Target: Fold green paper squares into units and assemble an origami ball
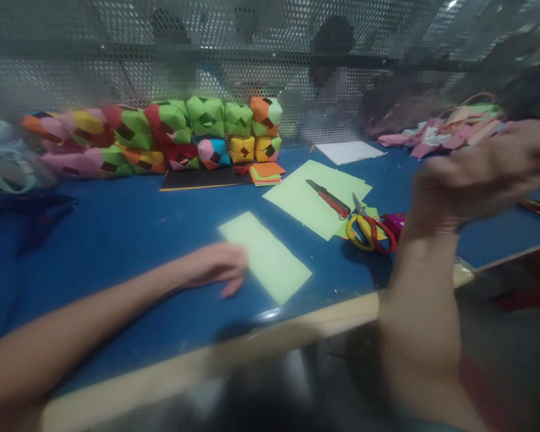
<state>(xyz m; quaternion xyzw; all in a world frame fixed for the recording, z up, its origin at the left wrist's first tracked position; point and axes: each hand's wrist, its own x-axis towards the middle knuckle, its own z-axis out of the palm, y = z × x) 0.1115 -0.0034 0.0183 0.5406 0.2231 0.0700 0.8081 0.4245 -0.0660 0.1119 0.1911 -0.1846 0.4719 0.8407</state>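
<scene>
The blue tabletop (117, 234) carries everything in view, and a pale wooden edge runs along its near side. At its far edge, against the perforated screen, stands a long row of folded paper cubes (162, 135) in green, red, yellow, pink and orange, stacked two high. To the right of centre lies a stack of light green sheets (306, 198); a red-handled cutter (329, 199) rests on it. Just beside that stack, towards you, lie scissors (369, 231) with yellow and red loops. A white sheet (348, 151) lies further back, and a pile of pink folded pieces (436, 135) sits at the far right.

Your right hand (481, 174) is raised above the tabletop, blurred by motion; I cannot tell whether its grip is closed or what, if anything, it has.

Your left hand (216, 267) lies flat on the tabletop, fingers loosely extended, fingertips touching the near left edge of a single green paper strip (265, 258). That strip lies slantwise in front of you, near the wooden edge, well apart from the cubes. The grip is not closed on it.
</scene>
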